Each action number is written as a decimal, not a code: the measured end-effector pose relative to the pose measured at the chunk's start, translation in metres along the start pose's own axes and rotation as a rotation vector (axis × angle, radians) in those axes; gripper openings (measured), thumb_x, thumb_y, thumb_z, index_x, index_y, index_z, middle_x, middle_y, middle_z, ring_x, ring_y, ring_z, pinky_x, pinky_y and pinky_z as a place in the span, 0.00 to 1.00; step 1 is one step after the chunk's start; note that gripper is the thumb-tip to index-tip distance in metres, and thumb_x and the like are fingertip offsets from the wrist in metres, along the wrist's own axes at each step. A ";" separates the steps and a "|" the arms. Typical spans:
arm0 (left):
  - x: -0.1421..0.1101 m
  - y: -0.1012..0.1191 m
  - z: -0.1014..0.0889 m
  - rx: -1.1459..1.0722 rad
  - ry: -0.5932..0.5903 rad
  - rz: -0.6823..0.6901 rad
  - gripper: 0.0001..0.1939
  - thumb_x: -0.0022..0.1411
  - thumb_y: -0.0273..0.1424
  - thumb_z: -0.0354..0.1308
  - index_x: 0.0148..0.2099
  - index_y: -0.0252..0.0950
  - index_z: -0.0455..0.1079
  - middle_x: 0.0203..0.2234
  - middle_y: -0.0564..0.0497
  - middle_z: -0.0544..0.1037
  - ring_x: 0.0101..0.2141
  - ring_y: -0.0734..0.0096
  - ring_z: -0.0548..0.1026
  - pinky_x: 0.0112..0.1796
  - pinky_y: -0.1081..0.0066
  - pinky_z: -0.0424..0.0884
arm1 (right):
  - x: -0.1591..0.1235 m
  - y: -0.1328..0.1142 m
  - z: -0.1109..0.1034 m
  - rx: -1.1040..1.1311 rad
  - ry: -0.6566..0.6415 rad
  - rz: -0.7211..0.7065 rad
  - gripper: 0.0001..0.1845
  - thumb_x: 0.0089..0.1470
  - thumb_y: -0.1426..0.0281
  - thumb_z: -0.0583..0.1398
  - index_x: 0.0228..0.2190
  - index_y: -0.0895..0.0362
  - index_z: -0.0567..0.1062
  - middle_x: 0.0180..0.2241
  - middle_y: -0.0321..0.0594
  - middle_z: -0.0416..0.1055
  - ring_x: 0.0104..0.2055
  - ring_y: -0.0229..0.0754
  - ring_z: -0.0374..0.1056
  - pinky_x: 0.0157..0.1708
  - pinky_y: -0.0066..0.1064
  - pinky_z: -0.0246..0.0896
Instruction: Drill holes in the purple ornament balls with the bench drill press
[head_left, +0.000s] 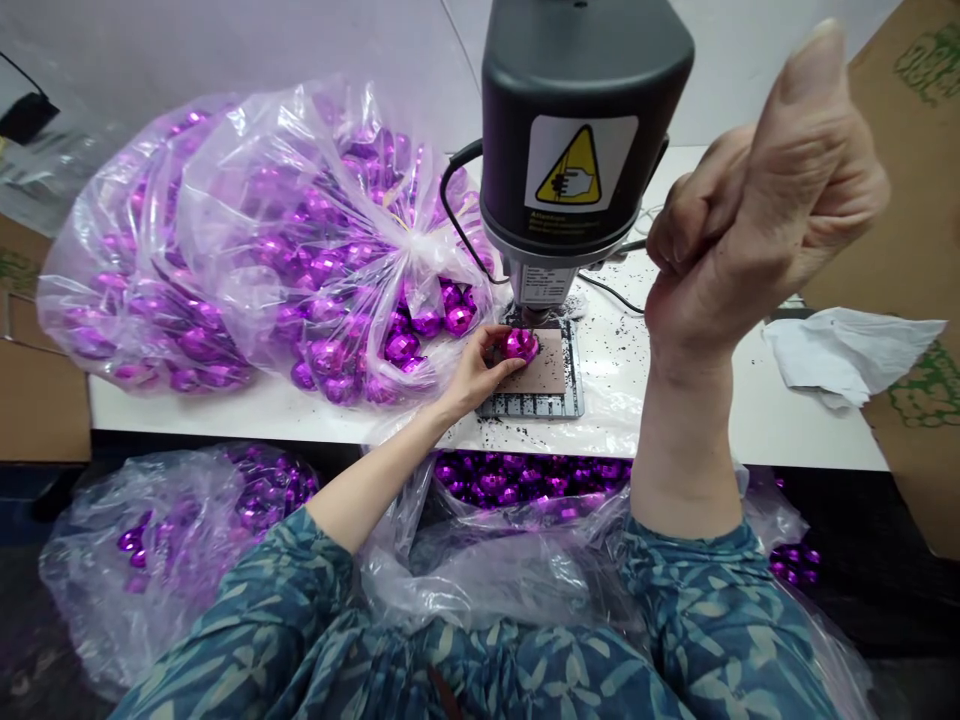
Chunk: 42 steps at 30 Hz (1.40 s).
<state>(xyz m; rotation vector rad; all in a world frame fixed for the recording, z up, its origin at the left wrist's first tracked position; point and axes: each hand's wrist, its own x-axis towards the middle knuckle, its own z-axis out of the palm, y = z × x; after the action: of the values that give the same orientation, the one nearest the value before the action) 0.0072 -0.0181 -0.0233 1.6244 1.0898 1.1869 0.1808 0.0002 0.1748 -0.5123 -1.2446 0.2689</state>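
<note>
My left hand (pixel 480 368) pinches a shiny purple faceted ball (pixel 520 344) and holds it on the small work plate (pixel 559 385) under the head of a grey bench press machine (pixel 577 130). My right hand (pixel 750 220) is raised beside the machine, fingers curled tight round a thin dark lever (pixel 628 246), thumb pointing up. The lever's grip is hidden inside the fist.
Large clear bags of purple balls (pixel 300 250) lie on the white table to the left. More bags of them sit in my lap (pixel 525 485) and on the floor at the left (pixel 187 520). Crumpled white paper (pixel 847 350) and a cardboard box (pixel 915 300) are on the right. Black specks litter the table.
</note>
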 end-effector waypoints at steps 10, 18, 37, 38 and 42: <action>-0.005 0.005 0.012 0.164 -0.029 0.096 0.28 0.58 0.34 0.71 0.59 0.37 0.68 0.50 0.42 0.78 0.50 0.57 0.77 0.52 0.55 0.75 | -0.004 -0.006 0.004 0.126 0.131 -0.164 0.22 0.54 0.49 0.60 0.25 0.55 0.76 0.13 0.25 0.38 0.13 0.25 0.44 0.14 0.25 0.41; -0.003 0.000 0.015 0.042 -0.052 0.121 0.28 0.59 0.35 0.70 0.58 0.37 0.67 0.53 0.41 0.77 0.54 0.56 0.77 0.56 0.53 0.75 | -0.032 -0.012 -0.004 0.033 0.152 -0.165 0.35 0.60 0.60 0.60 0.14 0.55 0.45 0.11 0.28 0.36 0.11 0.27 0.43 0.12 0.30 0.36; -0.006 -0.002 0.013 0.143 -0.027 0.180 0.27 0.61 0.37 0.69 0.59 0.38 0.66 0.53 0.42 0.77 0.54 0.57 0.77 0.55 0.55 0.75 | -0.059 0.025 -0.019 0.066 0.064 -0.613 0.26 0.60 0.74 0.55 0.17 0.58 0.46 0.09 0.25 0.39 0.09 0.24 0.37 0.10 0.22 0.37; -0.005 -0.003 0.013 0.149 -0.027 0.181 0.27 0.61 0.37 0.69 0.59 0.38 0.66 0.53 0.42 0.77 0.54 0.57 0.77 0.55 0.55 0.75 | -0.059 0.023 -0.019 0.102 0.052 -0.613 0.26 0.60 0.75 0.55 0.17 0.57 0.47 0.09 0.25 0.40 0.09 0.25 0.38 0.10 0.23 0.37; -0.002 -0.004 0.014 0.152 -0.028 0.203 0.27 0.61 0.36 0.70 0.59 0.38 0.66 0.51 0.42 0.78 0.52 0.58 0.78 0.52 0.55 0.76 | -0.041 0.007 -0.011 0.138 0.094 -0.452 0.27 0.61 0.74 0.57 0.15 0.58 0.52 0.11 0.26 0.42 0.11 0.24 0.45 0.12 0.22 0.38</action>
<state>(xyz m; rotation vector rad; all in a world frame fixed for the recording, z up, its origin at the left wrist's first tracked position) 0.0197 -0.0202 -0.0305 1.8999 1.0382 1.2312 0.1785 -0.0150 0.1341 -0.1149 -1.2050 -0.0518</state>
